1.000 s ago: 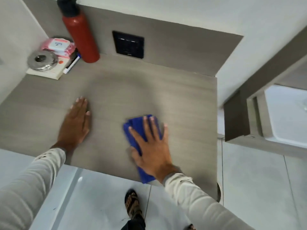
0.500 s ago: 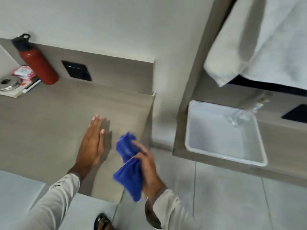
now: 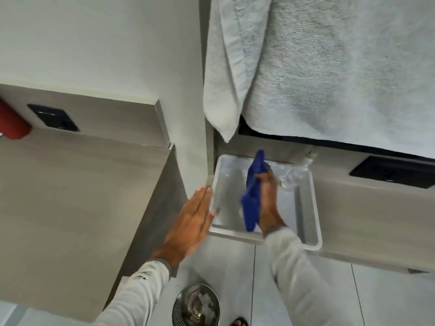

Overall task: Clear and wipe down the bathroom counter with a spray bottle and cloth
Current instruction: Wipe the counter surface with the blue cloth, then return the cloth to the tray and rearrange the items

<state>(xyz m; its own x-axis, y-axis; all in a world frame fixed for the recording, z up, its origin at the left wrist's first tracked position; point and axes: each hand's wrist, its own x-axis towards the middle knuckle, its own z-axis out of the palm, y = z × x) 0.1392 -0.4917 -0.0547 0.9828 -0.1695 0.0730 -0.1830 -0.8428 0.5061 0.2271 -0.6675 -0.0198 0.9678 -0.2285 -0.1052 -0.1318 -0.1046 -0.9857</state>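
My right hand (image 3: 267,198) grips a bunched blue cloth (image 3: 253,196) and holds it over a white plastic tub (image 3: 308,208) that sits on the right counter (image 3: 367,220). A clear spray bottle (image 3: 295,175) lies in the tub's far right corner, just beyond the hand. My left hand (image 3: 190,222) is flat with fingers straight and together, in the air off the right edge of the grey wood-look left counter (image 3: 70,196), its fingertips near the tub's left rim. It holds nothing.
A red bottle (image 3: 11,123) stands at the left counter's back, cut off by the frame edge, beside a black wall socket (image 3: 53,117). Grey towels (image 3: 317,67) hang above the tub. A steel waste bin (image 3: 196,304) sits on the tiled floor below. Another black socket (image 3: 390,171) is at right.
My right hand lifted the blue cloth off the left counter and carried it right, over the tub. My left hand left the countertop and followed. The view swung right.
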